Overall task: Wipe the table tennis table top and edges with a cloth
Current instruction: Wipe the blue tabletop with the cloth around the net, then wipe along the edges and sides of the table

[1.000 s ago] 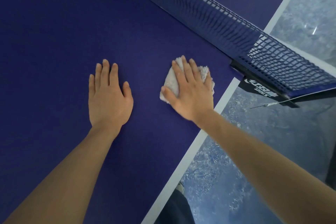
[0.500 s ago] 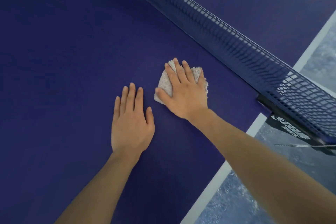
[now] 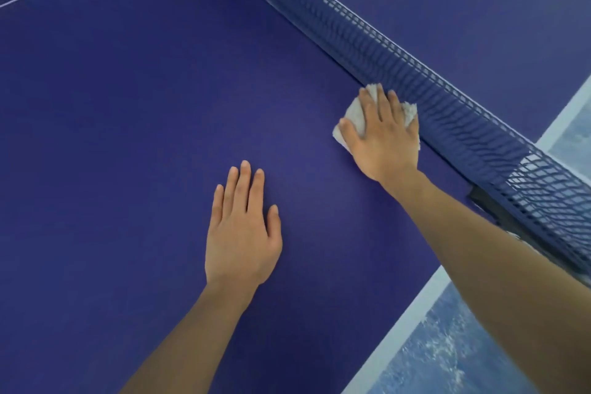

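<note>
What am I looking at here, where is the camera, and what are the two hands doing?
The one view comes from a camera worn on a person's head, looking down at their own bare hands. Below lies a dark blue table tennis table top with a blue mesh net stretched across it. The right hand presses a small crumpled white cloth flat on the surface, right beside the net. The left hand rests flat on the table and holds nothing.

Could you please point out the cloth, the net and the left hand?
cloth [image 3: 354, 112]: head view, its bare left part.
net [image 3: 447, 112]: head view, middle of the mesh.
left hand [image 3: 241, 233]: head view, its back.
</note>
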